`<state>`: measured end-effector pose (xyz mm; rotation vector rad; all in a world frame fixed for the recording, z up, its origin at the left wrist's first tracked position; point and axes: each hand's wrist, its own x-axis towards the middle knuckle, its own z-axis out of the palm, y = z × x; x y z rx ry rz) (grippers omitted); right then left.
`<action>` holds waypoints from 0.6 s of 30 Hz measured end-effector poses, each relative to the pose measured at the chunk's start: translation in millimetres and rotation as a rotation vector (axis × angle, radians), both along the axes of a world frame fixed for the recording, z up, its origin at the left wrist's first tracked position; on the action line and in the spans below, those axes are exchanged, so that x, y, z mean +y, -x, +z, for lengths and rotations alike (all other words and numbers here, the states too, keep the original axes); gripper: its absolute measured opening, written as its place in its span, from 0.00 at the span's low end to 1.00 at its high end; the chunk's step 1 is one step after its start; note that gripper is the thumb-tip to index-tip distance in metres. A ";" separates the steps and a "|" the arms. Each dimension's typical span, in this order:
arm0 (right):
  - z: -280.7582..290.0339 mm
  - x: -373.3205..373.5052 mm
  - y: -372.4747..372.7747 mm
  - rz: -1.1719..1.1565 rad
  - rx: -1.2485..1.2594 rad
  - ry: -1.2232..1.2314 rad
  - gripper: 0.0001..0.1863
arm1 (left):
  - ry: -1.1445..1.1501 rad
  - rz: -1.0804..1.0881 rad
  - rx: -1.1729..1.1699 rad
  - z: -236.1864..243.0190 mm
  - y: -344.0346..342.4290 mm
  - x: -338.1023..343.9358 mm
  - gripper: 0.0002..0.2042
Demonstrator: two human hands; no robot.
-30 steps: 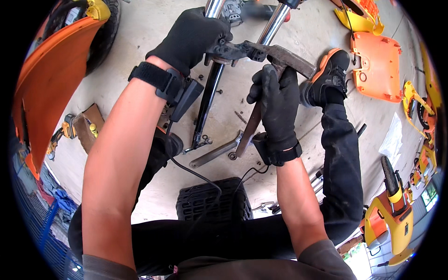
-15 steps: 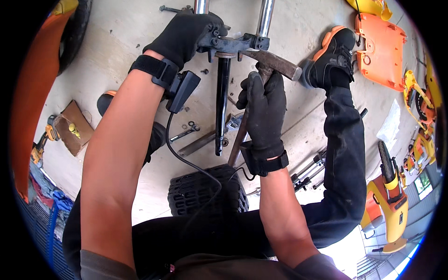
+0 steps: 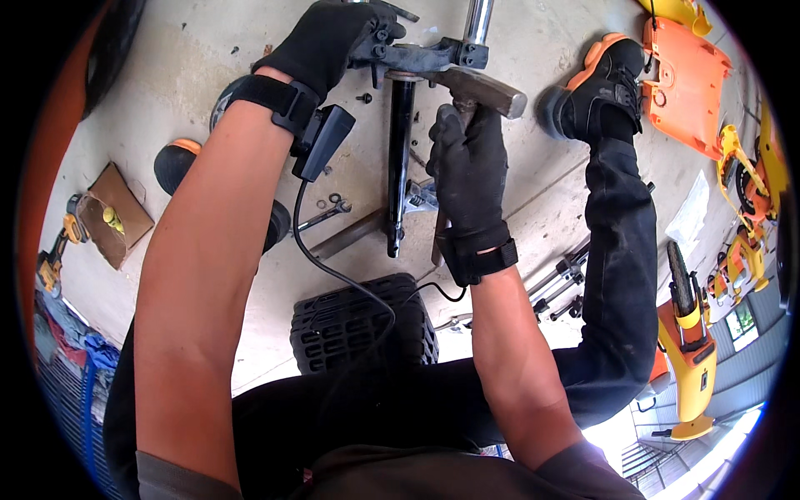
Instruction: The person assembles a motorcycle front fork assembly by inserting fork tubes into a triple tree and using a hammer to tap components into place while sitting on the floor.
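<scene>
My left hand [image 3: 327, 52], in a black glove, is closed round the left end of a dark fork clamp [image 3: 425, 57] at the far side. A chrome fork tube [image 3: 478, 21] rises from the clamp's right end. From its middle a black steering stem [image 3: 401, 158] points toward me. My gloved right hand [image 3: 472, 175] grips a hammer [image 3: 492, 93] by its handle, just right of the stem. The hammer's narrow end overlaps the clamp's near edge; whether they touch I cannot tell. My left fingers are partly hidden.
An adjustable wrench [image 3: 421, 197] and a spanner [image 3: 327, 212] lie on the floor beyond a black ribbed block [image 3: 362, 321]. More rods [image 3: 558, 283] lie right. An orange panel [image 3: 687, 87] is beyond my right shoe [image 3: 596, 87]. Cardboard [image 3: 125, 221] lies left.
The hammer head has moved slightly up and left, closer to the clamp. The clamp and stem sit a little higher in the picture, and my left shoe shows more. Both grips stay the same.
</scene>
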<state>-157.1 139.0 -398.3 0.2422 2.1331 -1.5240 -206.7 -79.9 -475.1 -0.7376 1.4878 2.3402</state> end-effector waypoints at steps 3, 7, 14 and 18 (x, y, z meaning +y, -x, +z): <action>-4.6 -4.8 -4.4 0.039 0.049 -0.089 0.17 | -0.001 0.012 -0.017 2.9 -1.3 0.7 0.08; -6.0 -6.4 -7.8 0.021 0.062 -0.077 0.16 | -0.013 0.072 -0.083 15.2 2.4 8.6 0.06; -9.4 -11.9 -11.4 -0.025 0.094 -0.094 0.15 | 0.005 0.153 -0.148 24.4 5.4 20.8 0.04; -18.0 -3.1 -1.5 0.094 0.217 -0.189 0.15 | 0.017 0.114 -0.092 25.3 4.6 18.5 0.05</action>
